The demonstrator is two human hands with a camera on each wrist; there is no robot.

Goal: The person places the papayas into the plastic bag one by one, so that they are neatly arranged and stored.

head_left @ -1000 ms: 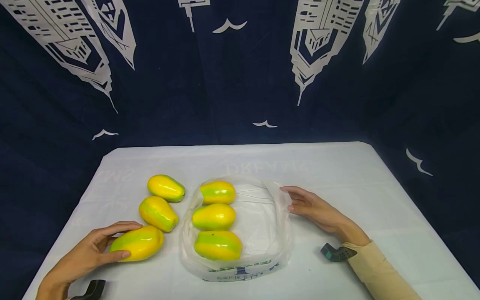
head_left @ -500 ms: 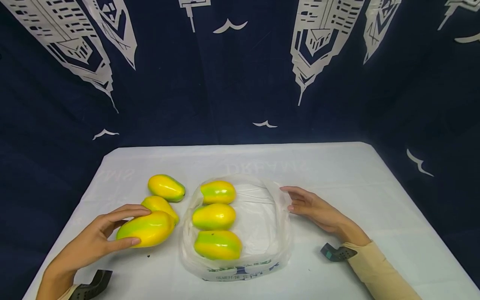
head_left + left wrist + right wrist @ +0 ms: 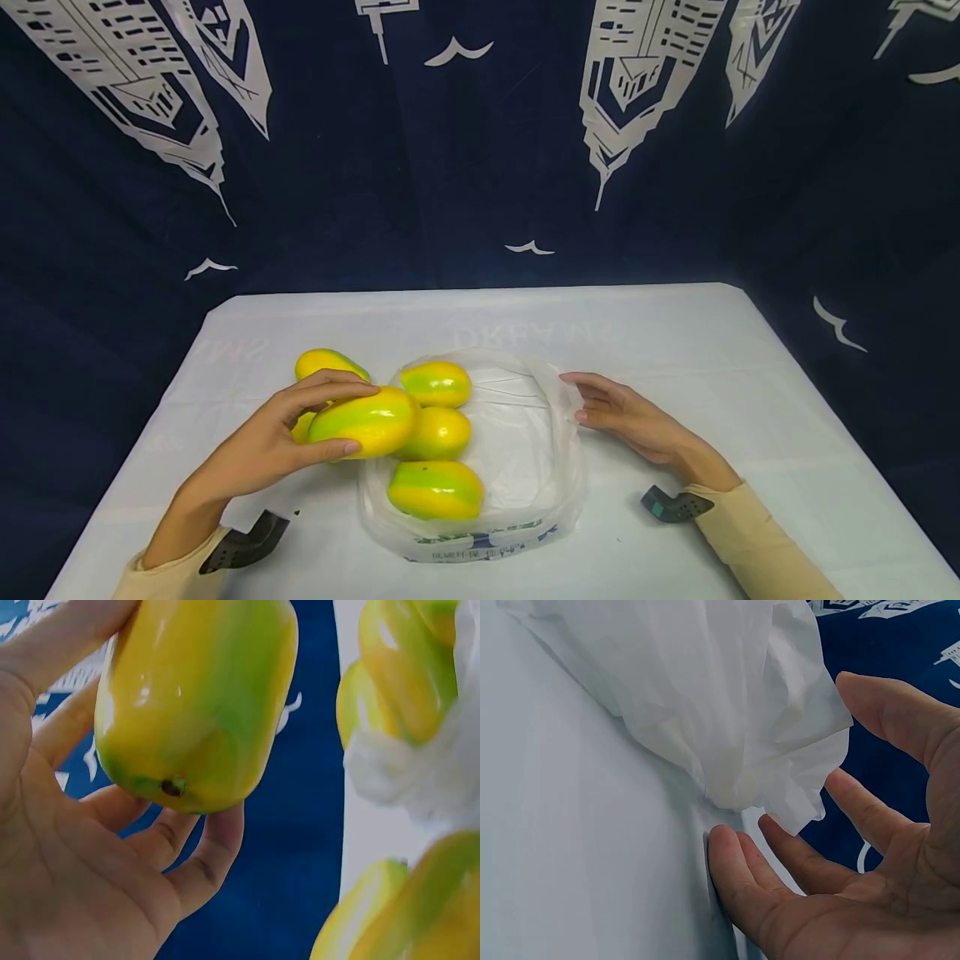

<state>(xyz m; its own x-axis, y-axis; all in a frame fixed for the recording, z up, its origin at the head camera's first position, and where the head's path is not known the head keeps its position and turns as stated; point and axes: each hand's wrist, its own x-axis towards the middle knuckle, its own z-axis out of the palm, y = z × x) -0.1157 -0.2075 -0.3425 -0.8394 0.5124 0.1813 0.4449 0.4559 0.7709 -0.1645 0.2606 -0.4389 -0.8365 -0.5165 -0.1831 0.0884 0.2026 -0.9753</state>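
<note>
A white plastic bag sits about midway between the left and right edges of the desk, its mouth spread wide and facing up, with green and blue print along the wall toward the near edge. Inside, three yellow-green fruits lie in a column along the bag's left side: a back fruit, a middle fruit and a front fruit. The bag's right half shows bare, creased film.

The left hand has the held fruit in its grip, the thumb along the near side and the fingers over the far side, parted only by the fruit's width. This fruit is above the bag's left rim, covering part of the middle fruit in the head view; whether the two touch cannot be told. Toward the desk's left edge, outside the bag, are a far loose fruit and a second loose fruit, the latter mostly hidden by the left hand and its load.

The right hand is at the bag's right rim, its grip relaxed and parted. In the right wrist view, crumpled film lies between the spread digits, with none of it clearly pinched. A navy cloth with white print hangs beyond the desk's far edge.
</note>
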